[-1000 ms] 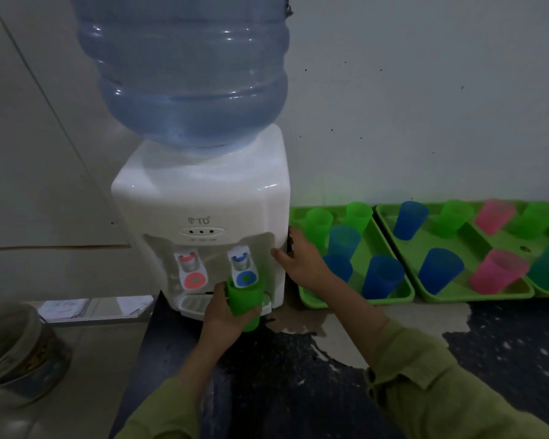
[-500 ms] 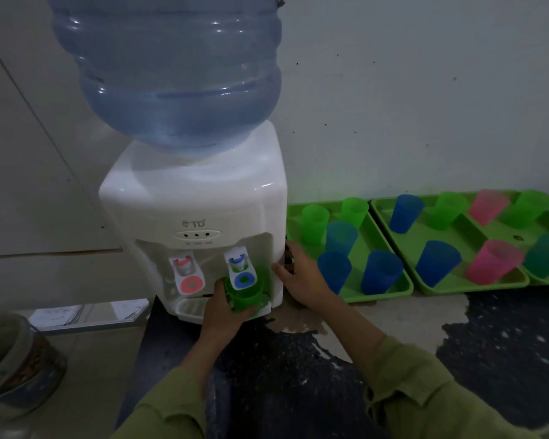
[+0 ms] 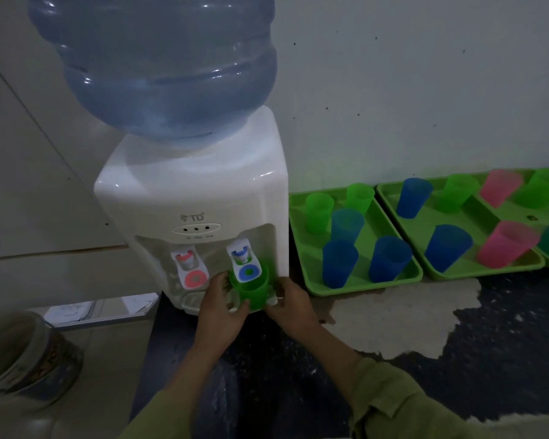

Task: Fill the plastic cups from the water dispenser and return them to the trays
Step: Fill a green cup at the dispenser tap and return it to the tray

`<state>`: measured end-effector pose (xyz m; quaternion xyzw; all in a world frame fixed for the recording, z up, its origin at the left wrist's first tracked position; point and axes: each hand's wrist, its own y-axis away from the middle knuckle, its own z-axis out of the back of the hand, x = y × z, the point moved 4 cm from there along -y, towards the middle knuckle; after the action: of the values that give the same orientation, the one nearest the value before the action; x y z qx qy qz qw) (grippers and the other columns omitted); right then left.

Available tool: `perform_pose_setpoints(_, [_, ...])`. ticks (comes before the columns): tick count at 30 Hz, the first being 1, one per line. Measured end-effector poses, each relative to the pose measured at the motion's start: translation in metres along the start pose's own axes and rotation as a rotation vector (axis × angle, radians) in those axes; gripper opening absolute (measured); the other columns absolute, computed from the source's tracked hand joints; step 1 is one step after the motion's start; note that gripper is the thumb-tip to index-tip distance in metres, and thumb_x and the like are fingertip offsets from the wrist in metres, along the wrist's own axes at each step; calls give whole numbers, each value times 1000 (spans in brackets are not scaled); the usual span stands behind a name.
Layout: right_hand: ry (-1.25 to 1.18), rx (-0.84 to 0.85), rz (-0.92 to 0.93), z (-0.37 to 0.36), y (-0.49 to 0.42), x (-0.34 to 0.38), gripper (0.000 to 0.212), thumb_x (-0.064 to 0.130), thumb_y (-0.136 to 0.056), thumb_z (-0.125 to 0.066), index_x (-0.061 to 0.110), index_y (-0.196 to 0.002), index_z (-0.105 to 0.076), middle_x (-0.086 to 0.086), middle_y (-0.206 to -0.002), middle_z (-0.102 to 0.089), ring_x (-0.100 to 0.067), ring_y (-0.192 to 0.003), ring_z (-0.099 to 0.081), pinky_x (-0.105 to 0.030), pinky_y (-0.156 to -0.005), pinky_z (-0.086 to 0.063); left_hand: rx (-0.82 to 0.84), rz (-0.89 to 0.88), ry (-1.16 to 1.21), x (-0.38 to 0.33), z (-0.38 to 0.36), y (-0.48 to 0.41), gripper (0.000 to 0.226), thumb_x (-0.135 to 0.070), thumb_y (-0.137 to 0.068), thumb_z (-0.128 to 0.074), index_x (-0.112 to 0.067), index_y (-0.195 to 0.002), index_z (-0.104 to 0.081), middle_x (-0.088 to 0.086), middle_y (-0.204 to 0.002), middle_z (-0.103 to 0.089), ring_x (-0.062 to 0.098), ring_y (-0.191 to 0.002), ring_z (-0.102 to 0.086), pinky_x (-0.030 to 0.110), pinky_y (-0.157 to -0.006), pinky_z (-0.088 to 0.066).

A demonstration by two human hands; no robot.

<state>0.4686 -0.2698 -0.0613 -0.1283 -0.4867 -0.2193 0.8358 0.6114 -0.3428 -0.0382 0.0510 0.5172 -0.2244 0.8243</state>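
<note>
Right hand (image 3: 290, 301) has joined left hand (image 3: 217, 312) around green cup (image 3: 251, 291).

1. White plastic water dispenser (image 3: 191, 201) stands on dark worn countertop (image 3: 504, 359), back to the wall; big clear water bottle (image 3: 159, 64) sits inverted on top.
2. On the dispenser front: red-lever tap (image 3: 191, 270) at left, blue-lever tap (image 3: 245, 264) at right.
3. Translucent green plastic cup (image 3: 251, 291) sits right under the blue-lever tap.
4. Left hand (image 3: 219, 315) is on the cup's left side, right hand (image 3: 290, 304) on its right.
5. Near green plastic tray (image 3: 362, 289) lies just right of the dispenser w/ five small plastic cups (image 3: 339, 263) in it.
6. Second green plastic tray (image 3: 488, 270) lies beside it, further right, also w/ cups.
7. Round bucket (image 3: 23, 359) sits front-left of the dispenser; stack of papers (image 3: 108, 307) lies btwn them.
</note>
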Motion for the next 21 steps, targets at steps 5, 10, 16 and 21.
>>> perform_pose_setpoints(5, [-186,-67,54,-15,1,14,54,16,-73,-79,7,-120,-55,3,-116,-60,-8,-107,-55,-9,-87,-42,-89,-77,-91,-20,11,-10,37,-3,-82,-63,-11,-118,-58,-3,-111,-60,10,-100,-57,18,-80,-47])
perform_pose_setpoints(10, [-335,-105,-33,-32,-3,8,60,20,-64,-86,20,-114,-53,8,-111,-65,11,-98,-59,-13,-85,-49,-114,-32,-99,-27,13,-23,10,-14,-83,-68,-14,-90,-62,0,-86,-67,11,-77,-63,24,-71,-52])
perform_pose_setpoints(16, [-355,-170,-5,-35,-4,3,54,7,-70,-79,22,-114,-52,6,-109,-63,13,-96,-57,-4,-82,-44,-105,73,-44,-26,15,-30,8,-14,-82,-69,-14,-84,-61,-9,-77,-64,9,-73,-61,12,-64,-47])
perform_pose_setpoints(21, [-311,-191,5,-40,-5,-3,58,24,-68,-79,22,-120,-53,3,-114,-64,-8,-105,-61,-32,-92,-51,-59,83,-81,-27,16,-27,4,-11,-88,-60,-14,-87,-59,-9,-75,-61,10,-72,-58,16,-65,-43])
